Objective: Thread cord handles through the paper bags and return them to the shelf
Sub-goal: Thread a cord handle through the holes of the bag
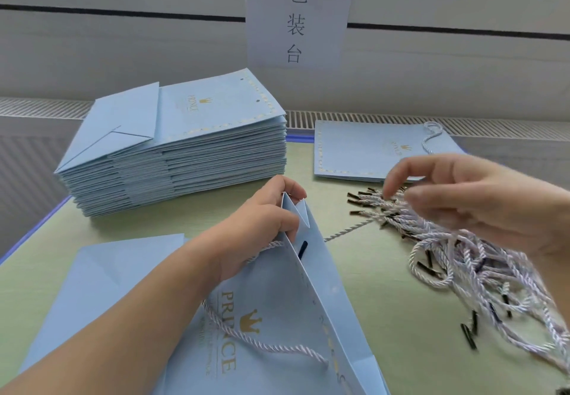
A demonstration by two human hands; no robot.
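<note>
Holding the paper bag [277, 317] mouth open, the left hand [259, 225] steadies it; right hand [481, 197] fingers, loosely curled, should pinch one cord [431, 240] cleanly.

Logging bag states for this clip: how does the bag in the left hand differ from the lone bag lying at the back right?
The held bag is spread open at its mouth, gripped by the left hand; the back-right bag lies flat and untouched. The held bag is near the camera; the flat one lies beyond the cord pile. Both are light blue with a gold crown logo and a cord handle.
</note>
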